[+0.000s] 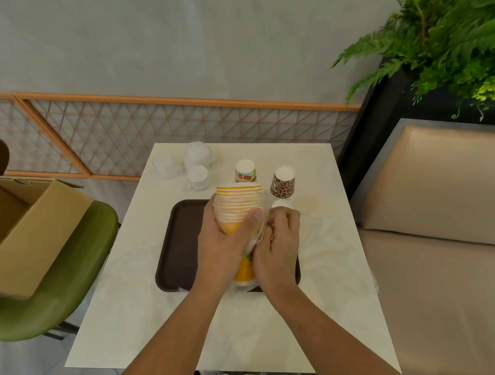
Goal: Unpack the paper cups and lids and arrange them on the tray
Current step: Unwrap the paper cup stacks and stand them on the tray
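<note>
Head view, looking down on a white table (148, 296): a person is gripping a stack of yellow paper cups (239, 201) over a dark brown tray (177, 250). The left hand (225, 244) is wrapping round the middle of the stack from the left, with the thumb lying across its front just below the ridged rims. The right hand (281, 243) is pressing in against the stack's right side, fingers curled, and appears to be pinching the clear wrap (256, 239) that is bunching between the two hands. The stack is tilting away from the person. Its rim end is rising above the left hand, and its lower end is showing beneath both wrists near the tray's front edge. Whether that end is touching the tray cannot be told.

Beyond the hands, off the tray's far edge, a stack of cups with a red and green print (245, 171) and a stack of leopard-print cups (282, 185) are standing upside down on the table, near each other but apart. White lids (198, 177) are sitting towards the table's far left corner, with more wrapped white pieces (197, 154) just behind them. They are too blurred to make out.

To the left, an open cardboard box (29, 231) is resting on a green chair (79, 272). On the right, a beige bench (449, 246) is running beside the table, with a leafy plant (449, 35) above it.
</note>
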A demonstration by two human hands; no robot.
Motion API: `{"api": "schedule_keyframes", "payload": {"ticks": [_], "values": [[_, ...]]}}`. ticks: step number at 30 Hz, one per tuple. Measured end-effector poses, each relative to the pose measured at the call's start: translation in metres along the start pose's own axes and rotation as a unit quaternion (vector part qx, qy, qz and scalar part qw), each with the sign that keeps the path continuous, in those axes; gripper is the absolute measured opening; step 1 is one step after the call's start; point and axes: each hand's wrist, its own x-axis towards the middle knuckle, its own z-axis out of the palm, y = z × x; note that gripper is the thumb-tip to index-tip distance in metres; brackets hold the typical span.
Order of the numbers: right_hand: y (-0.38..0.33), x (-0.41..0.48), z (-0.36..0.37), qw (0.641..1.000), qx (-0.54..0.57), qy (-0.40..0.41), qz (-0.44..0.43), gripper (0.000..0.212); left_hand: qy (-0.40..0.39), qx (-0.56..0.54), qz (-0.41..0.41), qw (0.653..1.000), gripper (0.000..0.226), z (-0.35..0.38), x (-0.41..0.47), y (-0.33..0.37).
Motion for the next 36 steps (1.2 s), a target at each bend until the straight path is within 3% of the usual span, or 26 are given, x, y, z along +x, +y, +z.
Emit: {"api": "schedule_keyframes", "payload": {"ticks": [3, 6, 9, 15, 19, 21, 24, 26, 28, 32, 36], "values": [[0.003, 0.004, -0.005, 1.0, 0.002, 0.01, -0.008, 0.01, -0.004, -0.003, -0.002, 1.0, 0.065, -0.003, 0.001, -0.002], [-0.006, 0.011, -0.012, 0.997, 0.062, 0.039, -0.029, 0.028, -0.028, -0.02, -0.01, 0.999, 0.056, -0.002, -0.002, 0.004], [-0.013, 0.016, -0.011, 0.991, 0.078, 0.065, -0.081, 0.015, -0.037, -0.072, -0.026, 0.996, 0.052, 0.004, -0.005, 0.009], [-0.011, 0.019, -0.002, 0.99, 0.102, 0.092, -0.012, 0.017, 0.026, -0.066, -0.023, 0.997, 0.061, 0.006, -0.005, 0.011], [-0.016, 0.027, -0.009, 0.989, 0.141, 0.049, -0.019, 0.008, 0.014, -0.031, -0.025, 0.999, 0.054, -0.001, 0.0, 0.01], [-0.023, 0.043, -0.021, 0.989, 0.14, 0.028, -0.023, 0.017, -0.011, -0.001, -0.014, 1.0, 0.053, -0.007, 0.005, 0.011], [-0.033, 0.075, -0.042, 0.983, 0.089, -0.144, -0.075, 0.022, -0.059, 0.026, 0.011, 0.998, 0.059, -0.016, 0.008, 0.017], [-0.038, 0.092, -0.051, 0.953, 0.048, -0.281, -0.107, 0.021, -0.07, 0.039, 0.031, 0.996, 0.06, -0.019, 0.009, 0.02], [-0.039, 0.103, -0.056, 0.933, 0.054, -0.344, -0.093, 0.02, -0.074, 0.051, 0.044, 0.995, 0.062, -0.02, 0.011, 0.021], [-0.041, 0.108, -0.06, 0.932, 0.097, -0.342, -0.065, 0.035, -0.083, 0.079, 0.058, 0.992, 0.066, -0.023, 0.012, 0.019], [-0.039, 0.11, -0.061, 0.969, 0.045, -0.232, -0.076, 0.038, -0.101, 0.119, 0.081, 0.984, 0.072, -0.025, 0.008, 0.022]]}}
